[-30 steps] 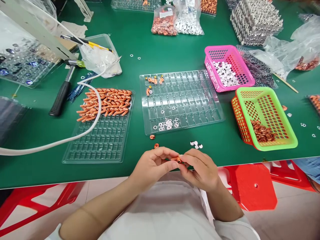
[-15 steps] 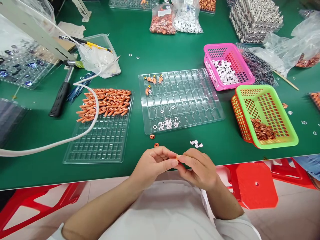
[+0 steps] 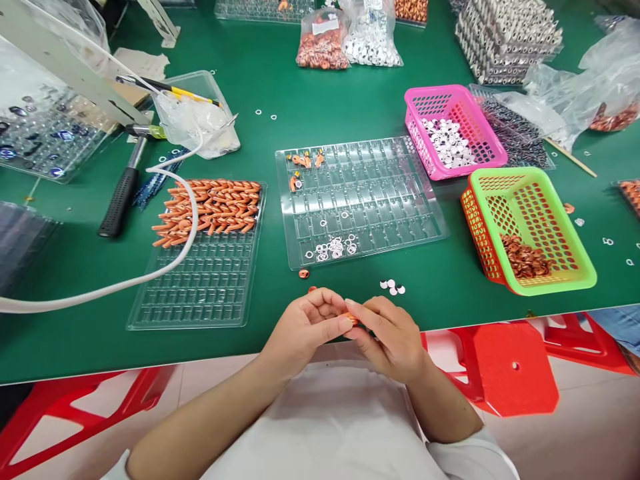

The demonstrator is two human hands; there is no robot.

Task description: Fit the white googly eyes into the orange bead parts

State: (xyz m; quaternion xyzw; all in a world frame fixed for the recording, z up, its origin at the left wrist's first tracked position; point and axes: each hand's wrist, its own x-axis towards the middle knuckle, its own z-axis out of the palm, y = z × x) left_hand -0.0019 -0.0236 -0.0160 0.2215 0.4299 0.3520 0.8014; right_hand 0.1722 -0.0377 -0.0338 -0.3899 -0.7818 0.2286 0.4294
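A small orange part (image 3: 353, 319) is pinched between my left hand (image 3: 311, 325) and my right hand (image 3: 391, 335), just over the table's front edge. Fingers cover most of it, so its kind is unclear. Just beyond my left hand lies an orange ring-like piece (image 3: 304, 273), and another is nearly hidden by the fingers. Several small white and black discs (image 3: 393, 287) lie beyond my right hand. A clear compartment tray (image 3: 370, 200) farther back carries a few orange pieces (image 3: 301, 161) at its upper left and a pile of white rings (image 3: 336, 247) at its lower left.
To the left, a second tray (image 3: 193, 300) holds rows of orange parts (image 3: 215, 207), crossed by a white hose (image 3: 170, 265). A hammer (image 3: 120, 200) lies beyond it. On the right stand a pink basket (image 3: 493, 150) of white discs and a green basket (image 3: 575, 233) with brown-orange pieces.
My right fingers have shifted slightly on the orange part, and more of it shows between the fingertips. Both hands stay together at the table edge. The view has moved slightly.
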